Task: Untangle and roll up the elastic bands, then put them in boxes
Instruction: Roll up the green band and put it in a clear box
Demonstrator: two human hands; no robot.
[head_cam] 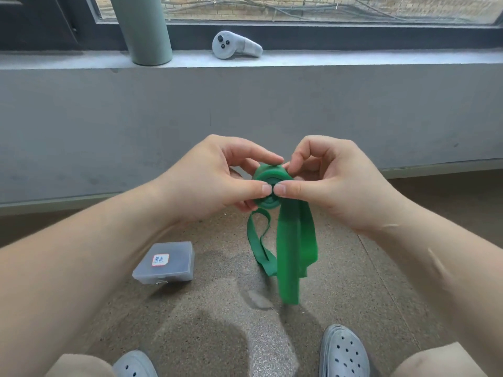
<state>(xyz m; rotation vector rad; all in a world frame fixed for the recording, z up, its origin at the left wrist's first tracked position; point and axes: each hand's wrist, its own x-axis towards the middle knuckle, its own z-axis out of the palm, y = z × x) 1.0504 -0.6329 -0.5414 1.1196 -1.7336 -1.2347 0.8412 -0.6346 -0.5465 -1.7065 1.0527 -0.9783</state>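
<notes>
A green elastic band (295, 248) is partly wound into a tight roll held up between both hands, and its loose tail hangs down in loops toward the floor. My left hand (209, 180) pinches the roll from the left with thumb and fingers. From the right, my right hand (334, 183) grips the same roll, and the two thumb tips meet on its front. A closed translucent plastic box (166, 262) with a red-edged label lies on the floor below my left hand.
A grey concrete wall rises ahead, topped by a sill holding a white controller (235, 46) and a green cylinder (141, 28). My two feet in grey perforated clogs (344, 352) rest at the bottom edge. The floor is speckled brown.
</notes>
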